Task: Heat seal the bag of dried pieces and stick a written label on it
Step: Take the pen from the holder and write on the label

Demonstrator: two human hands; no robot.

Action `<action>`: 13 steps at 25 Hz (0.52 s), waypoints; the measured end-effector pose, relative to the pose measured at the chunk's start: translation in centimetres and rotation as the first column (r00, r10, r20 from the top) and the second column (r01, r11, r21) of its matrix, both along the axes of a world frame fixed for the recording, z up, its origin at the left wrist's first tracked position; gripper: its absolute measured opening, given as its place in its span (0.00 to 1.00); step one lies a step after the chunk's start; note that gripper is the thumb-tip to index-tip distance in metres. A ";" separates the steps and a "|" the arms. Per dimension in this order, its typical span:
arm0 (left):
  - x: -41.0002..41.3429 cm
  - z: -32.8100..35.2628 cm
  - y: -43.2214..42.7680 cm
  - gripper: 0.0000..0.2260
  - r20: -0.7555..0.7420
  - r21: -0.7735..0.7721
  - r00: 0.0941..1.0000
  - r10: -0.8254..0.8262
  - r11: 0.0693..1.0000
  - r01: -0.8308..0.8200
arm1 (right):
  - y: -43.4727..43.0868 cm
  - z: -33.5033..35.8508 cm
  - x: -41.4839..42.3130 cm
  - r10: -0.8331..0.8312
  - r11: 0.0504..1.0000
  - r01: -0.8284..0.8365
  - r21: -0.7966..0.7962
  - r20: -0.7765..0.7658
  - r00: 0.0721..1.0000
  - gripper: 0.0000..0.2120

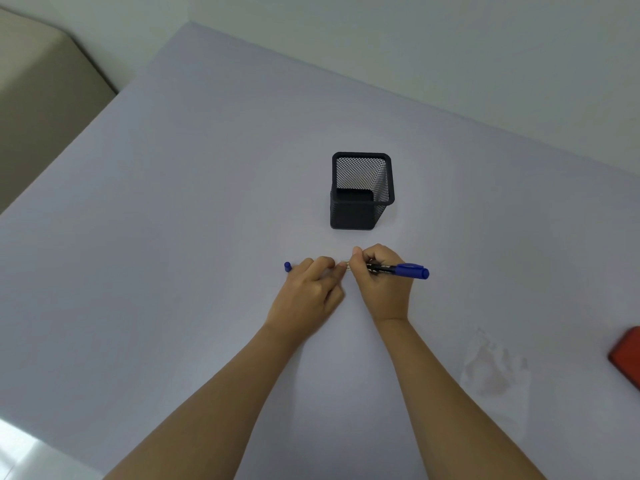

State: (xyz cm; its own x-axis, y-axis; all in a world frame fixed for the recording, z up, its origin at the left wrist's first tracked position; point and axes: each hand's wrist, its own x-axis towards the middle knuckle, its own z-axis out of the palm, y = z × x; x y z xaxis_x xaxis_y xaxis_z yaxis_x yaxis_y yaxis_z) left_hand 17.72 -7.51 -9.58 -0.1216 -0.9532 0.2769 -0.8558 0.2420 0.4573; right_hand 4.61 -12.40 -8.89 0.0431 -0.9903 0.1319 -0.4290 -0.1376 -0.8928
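On the pale table, a pen is gripped crosswise by the curled right hand, tip hidden; left hand fingers are pressed down, label barely discernible.

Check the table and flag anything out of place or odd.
Nothing is spilled or damaged. The pen cap lies loose on the table by the left hand while the right hand holds the marker. The mesh holder stands upright and empty. The clear bag lies flat, hard to see.
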 end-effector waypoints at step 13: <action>0.0 -0.1 -0.1 0.15 0.004 -0.011 1.000 -0.007 1.000 0.007 | -0.1 0.0 0.1 -0.053 0.999 0.053 0.001 0.001 0.999 0.14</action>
